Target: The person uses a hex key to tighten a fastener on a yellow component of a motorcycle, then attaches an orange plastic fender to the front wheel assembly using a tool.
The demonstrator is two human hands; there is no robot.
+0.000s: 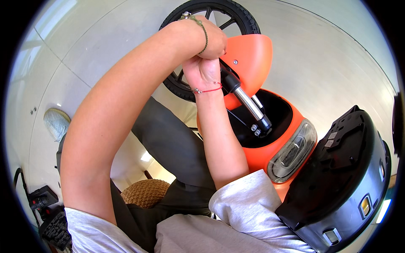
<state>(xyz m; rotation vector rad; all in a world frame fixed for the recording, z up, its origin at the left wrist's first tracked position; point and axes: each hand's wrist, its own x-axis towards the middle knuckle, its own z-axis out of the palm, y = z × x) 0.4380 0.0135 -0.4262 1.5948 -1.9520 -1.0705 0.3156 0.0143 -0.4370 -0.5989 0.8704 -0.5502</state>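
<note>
An orange scooter front lies tipped over, with its fender (251,59) beside my hands. Curled fingers show on my left hand (213,40), which wears a green beaded bracelet and rests over my right hand (202,69). What the left fingers grip is hidden. My right hand, with a red string bracelet, has its palm showing and its fingers out of sight behind the left. Both are at the fender's inner edge, next to the black-and-silver fork tube (249,103). Past them is the front wheel (249,21) with its black tyre and spokes.
A clear headlight (293,152) sits in the orange body. Close on the right stands a large black curved case (337,177) with metal-framed fittings. A brown woven round seat (145,193) is beneath me. Black equipment (44,198) lies at far left on the tiled floor (63,80).
</note>
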